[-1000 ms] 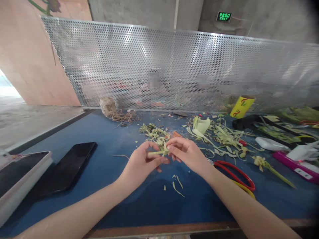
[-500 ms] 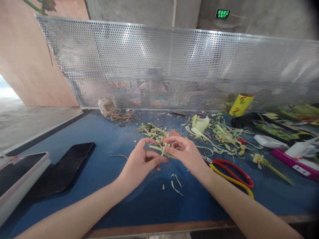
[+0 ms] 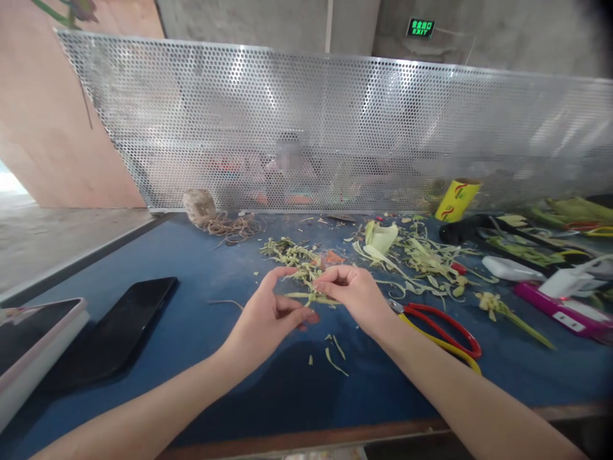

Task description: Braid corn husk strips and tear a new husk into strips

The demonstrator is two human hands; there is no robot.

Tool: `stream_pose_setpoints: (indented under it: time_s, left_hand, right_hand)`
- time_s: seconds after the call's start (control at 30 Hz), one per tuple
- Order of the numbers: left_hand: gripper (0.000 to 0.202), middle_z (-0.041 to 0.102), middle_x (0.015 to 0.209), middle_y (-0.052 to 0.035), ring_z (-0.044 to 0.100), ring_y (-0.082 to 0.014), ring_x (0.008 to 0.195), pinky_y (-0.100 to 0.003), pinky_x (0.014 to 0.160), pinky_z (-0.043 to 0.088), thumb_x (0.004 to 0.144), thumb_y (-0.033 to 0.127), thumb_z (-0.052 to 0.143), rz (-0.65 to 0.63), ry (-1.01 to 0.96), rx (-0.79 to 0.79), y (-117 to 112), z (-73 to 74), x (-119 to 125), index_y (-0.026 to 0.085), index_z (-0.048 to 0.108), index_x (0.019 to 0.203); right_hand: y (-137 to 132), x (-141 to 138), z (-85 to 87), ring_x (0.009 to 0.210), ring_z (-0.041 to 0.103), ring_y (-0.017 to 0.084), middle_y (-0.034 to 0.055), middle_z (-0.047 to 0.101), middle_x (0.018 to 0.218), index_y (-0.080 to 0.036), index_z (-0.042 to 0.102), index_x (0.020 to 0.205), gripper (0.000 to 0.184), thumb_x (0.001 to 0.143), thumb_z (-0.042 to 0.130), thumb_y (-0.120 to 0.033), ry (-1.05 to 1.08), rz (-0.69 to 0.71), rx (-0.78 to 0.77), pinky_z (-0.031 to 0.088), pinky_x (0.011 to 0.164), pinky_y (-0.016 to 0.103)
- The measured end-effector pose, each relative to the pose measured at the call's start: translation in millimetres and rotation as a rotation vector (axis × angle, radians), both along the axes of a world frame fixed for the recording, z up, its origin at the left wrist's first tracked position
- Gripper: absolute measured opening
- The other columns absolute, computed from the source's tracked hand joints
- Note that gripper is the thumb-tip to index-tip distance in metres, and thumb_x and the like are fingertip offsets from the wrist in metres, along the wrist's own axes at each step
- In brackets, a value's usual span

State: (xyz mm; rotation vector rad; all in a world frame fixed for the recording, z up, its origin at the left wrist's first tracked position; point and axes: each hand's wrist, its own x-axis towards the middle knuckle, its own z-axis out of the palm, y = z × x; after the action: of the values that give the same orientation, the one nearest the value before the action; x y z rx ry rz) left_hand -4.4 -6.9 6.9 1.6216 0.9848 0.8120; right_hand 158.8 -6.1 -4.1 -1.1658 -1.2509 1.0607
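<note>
Pale green leaf strips (image 3: 311,296), which look like corn husk, cross between my two hands above the blue table. My left hand (image 3: 268,316) curls around their left side, its index finger stretched out and its thumb near the other fingers below. Part of its grip is hidden. On the other side my right hand (image 3: 357,295) pinches a strip between thumb and index finger. Just behind the fingers lies a knotted bunch of green strips (image 3: 287,251), beside an orange scrap (image 3: 332,257). Small cut slivers (image 3: 335,361) rest on the table in front of my hands.
Red-and-yellow-handled scissors (image 3: 445,329) lie by my right forearm. Farther right are loose leaf strips (image 3: 426,259), a yellow roll (image 3: 457,199) and a purple power strip (image 3: 558,311). A black phone (image 3: 124,329) lies left; twine (image 3: 230,227) sits near the perforated metal screen (image 3: 325,128).
My right fingers have drawn together into a tighter pinch at the strips. My left hand stays nearly in place. The whole view has shifted slightly.
</note>
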Motion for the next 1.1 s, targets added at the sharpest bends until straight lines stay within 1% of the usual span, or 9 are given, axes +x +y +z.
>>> stream_pose_setpoints:
  time_s: [0.17,0.37,0.53,0.63,0.73,0.83,0.9,1.03,1.1]
  left_hand:
    - [0.053,0.07,0.066,-0.0009,0.066,-0.0168,0.064,-0.032,0.069,0.051,0.072,0.021,0.059,-0.024,-0.033,0.005,0.6,-3.8,-0.3,0.02,0.029,0.116]
    - [0.054,0.07,0.067,-0.0008,0.067,-0.0182,0.072,-0.033,0.074,0.051,0.071,0.021,0.061,-0.025,-0.102,-0.027,-1.0,-8.3,1.0,0.019,0.031,0.115]
    - [0.038,0.068,0.079,-0.0041,0.064,-0.0203,0.081,-0.032,0.066,0.053,0.078,0.034,0.05,-0.032,-0.094,-0.044,3.6,-9.8,-2.2,0.018,0.043,0.112]
    - [0.021,0.065,0.076,-0.0013,0.064,-0.0168,0.071,-0.027,0.062,0.052,0.078,0.034,0.051,-0.014,-0.02,0.054,10.3,-8.4,-5.9,0.017,0.058,0.089]
    - [0.02,0.061,0.066,0.0021,0.06,-0.0121,0.059,-0.023,0.06,0.049,0.077,0.033,0.052,0.036,0.092,0.186,15.0,-7.1,-9.8,0.017,0.061,0.07]
    - [0.02,0.063,0.062,0.0025,0.059,-0.0124,0.061,-0.021,0.061,0.047,0.078,0.033,0.051,0.071,0.178,0.279,16.3,-6.1,-12.2,0.019,0.065,0.072]
    - [0.019,0.065,0.064,0.0023,0.059,-0.0124,0.062,-0.021,0.061,0.047,0.078,0.032,0.052,0.078,0.18,0.274,16.0,-5.7,-12.6,0.02,0.066,0.074]
    - [0.017,0.068,0.071,0.0018,0.061,-0.0121,0.064,-0.019,0.059,0.049,0.076,0.029,0.054,0.067,0.112,0.193,14.4,-5.6,-11.2,0.02,0.067,0.076]
    - [0.016,0.068,0.071,0.0014,0.061,-0.0123,0.064,-0.019,0.06,0.049,0.076,0.028,0.054,0.06,0.13,0.217,13.8,-5.6,-10.7,0.02,0.068,0.076]
  right_hand:
    - [1.3,0.2,-6.4,0.053,0.049,0.01,-0.0006,0.059,0.057,-0.017,0.062,0.061,0.018,0.058,0.069,-0.033,-0.023,-0.073,0.028,0.038,0.052,0.024]
    - [3.6,1.7,-6.4,0.053,0.049,0.01,0.0001,0.059,0.057,-0.016,0.062,0.061,0.019,0.058,0.07,-0.033,-0.026,-0.09,0.044,0.039,0.052,0.024]
    - [1.9,3.0,1.5,0.05,0.047,0.008,-0.0018,0.056,0.057,-0.017,0.058,0.06,0.02,0.059,0.07,-0.034,-0.019,0.059,0.058,0.04,0.05,0.023]
    - [1.0,4.9,3.6,0.052,0.047,0.008,-0.002,0.055,0.061,-0.018,0.056,0.063,0.02,0.062,0.068,-0.034,-0.007,0.149,0.084,0.04,0.051,0.023]
    - [0.4,7.6,3.4,0.061,0.052,0.009,-0.0017,0.055,0.072,-0.021,0.053,0.082,0.024,0.066,0.067,-0.03,0.008,0.24,0.109,0.042,0.055,0.023]
    - [-0.9,9.9,3.4,0.056,0.05,0.008,-0.0039,0.055,0.069,-0.023,0.045,0.095,0.035,0.067,0.067,-0.025,-0.028,0.309,0.072,0.041,0.052,0.022]
    - [-1.9,10.6,3.7,0.052,0.048,0.008,-0.0051,0.054,0.064,-0.022,0.045,0.092,0.031,0.068,0.066,-0.023,-0.07,0.345,0.033,0.039,0.05,0.022]
    - [-2.6,10.3,3.2,0.059,0.053,0.01,-0.0017,0.059,0.073,-0.022,0.048,0.091,0.03,0.067,0.066,-0.019,-0.142,0.403,-0.026,0.04,0.053,0.022]
    - [-2.3,10.7,2.6,0.059,0.053,0.009,-0.002,0.059,0.071,-0.021,0.05,0.091,0.029,0.067,0.065,-0.018,-0.159,0.417,-0.032,0.04,0.054,0.022]
